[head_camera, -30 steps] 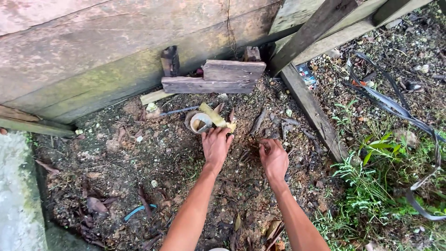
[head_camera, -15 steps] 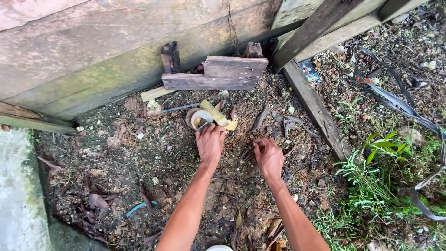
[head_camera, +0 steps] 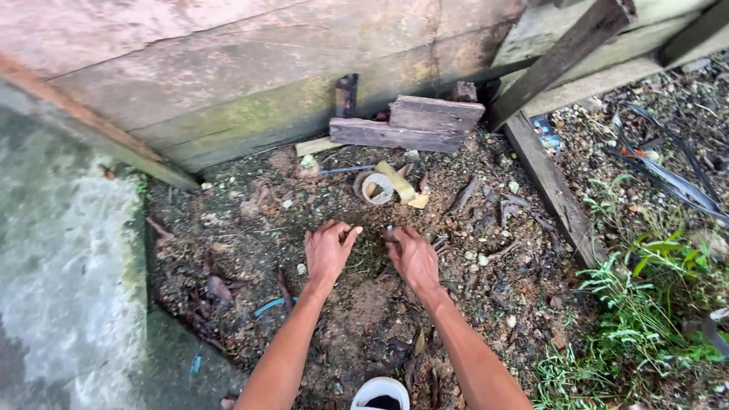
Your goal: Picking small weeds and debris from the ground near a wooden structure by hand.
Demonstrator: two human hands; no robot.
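left hand (head_camera: 328, 250) spread on soil (head_camera: 364, 304) | right hand (head_camera: 414, 258) curled, pinching debris

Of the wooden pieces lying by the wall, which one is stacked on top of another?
The shorter dark plank: it rests atop the longer plank, while the pale strip lies flat on the soil.

Brown twigs and debris (head_camera: 372, 254) lie on soil between hands

Two hands work over the dirt: one left hand (head_camera: 328, 252) and one right hand (head_camera: 414, 257). One cut bamboo tube (head_camera: 375, 187) lies ahead beside one yellow husk strip (head_camera: 400, 183). Two stacked wood blocks (head_camera: 410, 125) sit at the wall. One white cup (head_camera: 380, 393) is below.
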